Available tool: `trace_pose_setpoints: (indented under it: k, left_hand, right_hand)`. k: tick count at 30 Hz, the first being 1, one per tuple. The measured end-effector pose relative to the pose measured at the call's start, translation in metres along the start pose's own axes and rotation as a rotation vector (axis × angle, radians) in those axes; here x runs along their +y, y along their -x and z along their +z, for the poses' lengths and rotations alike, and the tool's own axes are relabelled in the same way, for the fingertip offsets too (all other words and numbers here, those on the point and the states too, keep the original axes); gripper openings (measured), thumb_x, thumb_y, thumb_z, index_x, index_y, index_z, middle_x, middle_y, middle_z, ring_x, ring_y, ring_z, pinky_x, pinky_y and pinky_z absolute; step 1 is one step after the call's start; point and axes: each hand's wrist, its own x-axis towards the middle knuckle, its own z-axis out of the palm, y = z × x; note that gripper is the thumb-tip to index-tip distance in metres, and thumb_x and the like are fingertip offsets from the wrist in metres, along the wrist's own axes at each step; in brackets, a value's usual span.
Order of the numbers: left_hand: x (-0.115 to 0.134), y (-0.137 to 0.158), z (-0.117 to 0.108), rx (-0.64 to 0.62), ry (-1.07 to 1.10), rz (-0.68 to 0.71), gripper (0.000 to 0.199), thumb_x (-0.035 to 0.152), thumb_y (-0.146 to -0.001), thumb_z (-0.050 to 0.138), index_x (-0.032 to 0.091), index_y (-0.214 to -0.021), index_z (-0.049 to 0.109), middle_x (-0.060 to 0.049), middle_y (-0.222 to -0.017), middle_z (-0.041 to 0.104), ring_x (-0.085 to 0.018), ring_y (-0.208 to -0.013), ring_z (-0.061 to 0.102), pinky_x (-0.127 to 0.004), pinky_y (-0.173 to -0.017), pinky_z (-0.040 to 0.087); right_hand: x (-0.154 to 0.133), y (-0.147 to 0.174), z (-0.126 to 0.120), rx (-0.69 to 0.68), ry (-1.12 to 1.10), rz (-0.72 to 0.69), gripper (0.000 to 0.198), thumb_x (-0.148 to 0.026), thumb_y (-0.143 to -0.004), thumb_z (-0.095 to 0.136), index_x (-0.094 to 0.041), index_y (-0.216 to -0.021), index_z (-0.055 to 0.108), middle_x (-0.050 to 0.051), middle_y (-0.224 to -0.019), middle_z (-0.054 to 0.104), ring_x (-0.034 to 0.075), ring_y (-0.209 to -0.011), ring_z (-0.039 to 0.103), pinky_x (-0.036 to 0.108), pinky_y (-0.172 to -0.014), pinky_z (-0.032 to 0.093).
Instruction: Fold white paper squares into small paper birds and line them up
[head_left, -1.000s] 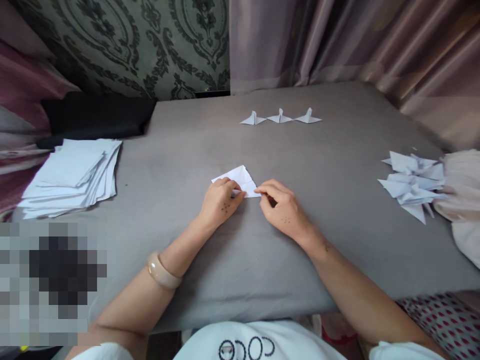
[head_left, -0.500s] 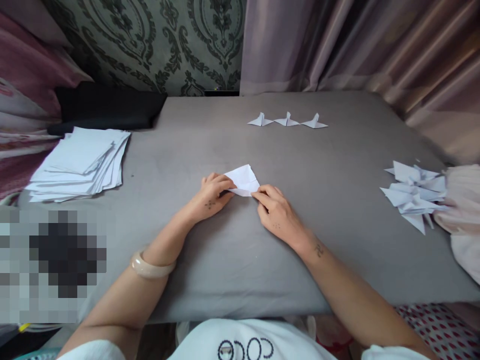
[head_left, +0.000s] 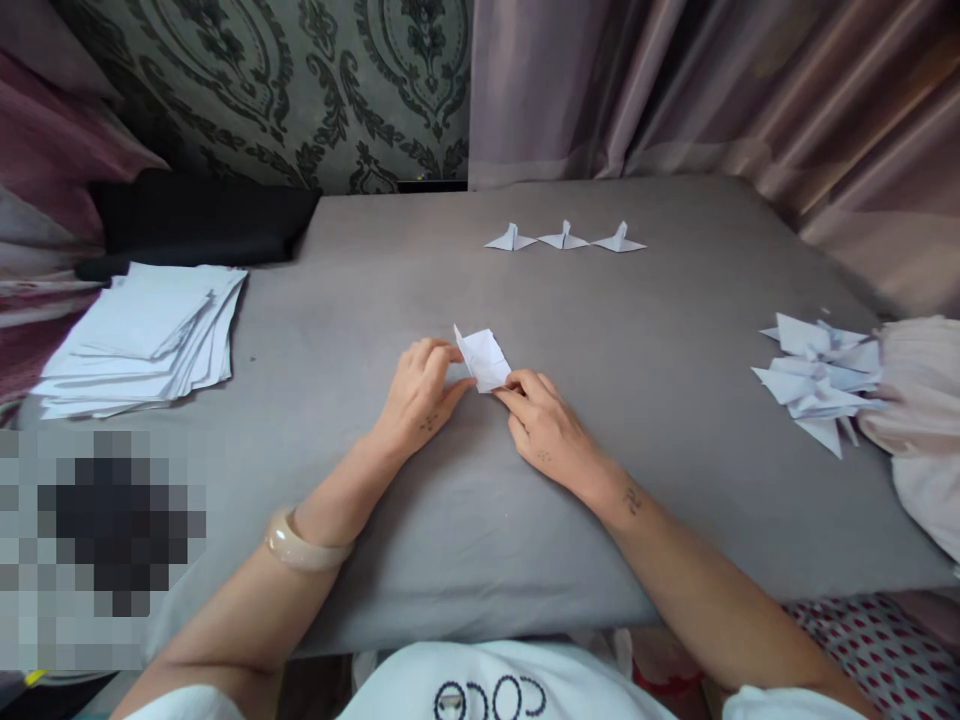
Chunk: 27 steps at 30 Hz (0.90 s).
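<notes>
A small white folded paper (head_left: 486,358) lies on the grey cloth in front of me, its left flap standing up. My left hand (head_left: 424,390) is at that flap, fingertips against its outer side and thumb by the lower left corner. With thumb and fingers closed, my right hand (head_left: 551,425) pinches the lower right corner of the same paper. Its fingertips partly cover that corner.
A stack of white paper sheets (head_left: 142,330) lies at the left, before a black folded item (head_left: 202,220). Three folded paper cranes (head_left: 564,237) stand in a row at the back. Several more cranes (head_left: 821,375) are piled at the right beside pale fabric (head_left: 922,400).
The paper's left flap has been lifted upright. My left hand has shifted its fingers up along that side, while my right hand stays at the lower right corner. The view has shifted slightly.
</notes>
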Motion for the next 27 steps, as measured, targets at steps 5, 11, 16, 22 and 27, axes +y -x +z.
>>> trace_pose_setpoints:
  k: [5, 11, 16, 22, 27]
  left_hand:
    - [0.003, 0.002, 0.006, -0.145, 0.066, 0.106, 0.016, 0.026, -0.097, 0.05, 0.017, -0.095, 0.063, -0.007, -0.097, 0.069, -0.018, -0.085, 0.063, -0.031, -0.075, 0.046]
    - [0.005, 0.003, 0.0, -0.242, 0.115, 0.174, 0.025, 0.023, -0.099, 0.044, 0.015, -0.102, 0.067, -0.01, -0.1, 0.069, -0.019, -0.09, 0.06, -0.034, -0.08, 0.05]
    - [0.01, 0.003, -0.008, -0.319, 0.032, 0.228, 0.028, 0.018, -0.097, 0.043, 0.015, -0.11, 0.068, -0.011, -0.1, 0.067, -0.021, -0.094, 0.059, -0.035, -0.081, 0.049]
    - [0.01, 0.004, -0.01, -0.369, -0.036, 0.254, 0.031, 0.019, -0.097, 0.043, 0.018, -0.118, 0.066, -0.011, -0.104, 0.065, -0.022, -0.096, 0.058, -0.035, -0.078, 0.048]
    - [0.012, 0.004, -0.01, -0.374, 0.008, 0.262, 0.032, 0.016, -0.097, 0.04, 0.015, -0.119, 0.064, -0.012, -0.109, 0.063, -0.023, -0.1, 0.056, -0.036, -0.082, 0.05]
  right_hand:
    - [0.005, -0.001, 0.001, 0.038, -0.096, 0.017, 0.041, -0.002, -0.086, 0.04, -0.018, -0.11, 0.069, 0.012, -0.109, 0.058, 0.022, -0.101, 0.055, 0.038, -0.094, 0.048]
    - [0.01, -0.004, 0.001, 0.116, -0.338, 0.187, 0.028, -0.01, -0.083, 0.05, -0.018, -0.099, 0.072, 0.006, -0.104, 0.062, 0.014, -0.09, 0.062, 0.028, -0.086, 0.051]
    - [0.007, -0.008, -0.004, 0.178, -0.372, 0.367, 0.014, -0.021, -0.082, 0.057, -0.017, -0.078, 0.069, 0.005, -0.096, 0.065, 0.01, -0.065, 0.059, 0.026, -0.068, 0.051]
    - [0.01, -0.01, 0.0, 0.238, -0.254, 0.415, 0.015, -0.023, -0.082, 0.058, -0.018, -0.069, 0.063, 0.004, -0.085, 0.062, 0.011, -0.064, 0.057, 0.028, -0.067, 0.048]
    - [0.012, -0.009, 0.005, 0.252, -0.218, 0.405, 0.014, -0.022, -0.082, 0.059, -0.019, -0.069, 0.061, 0.003, -0.084, 0.059, 0.012, -0.065, 0.058, 0.028, -0.068, 0.048]
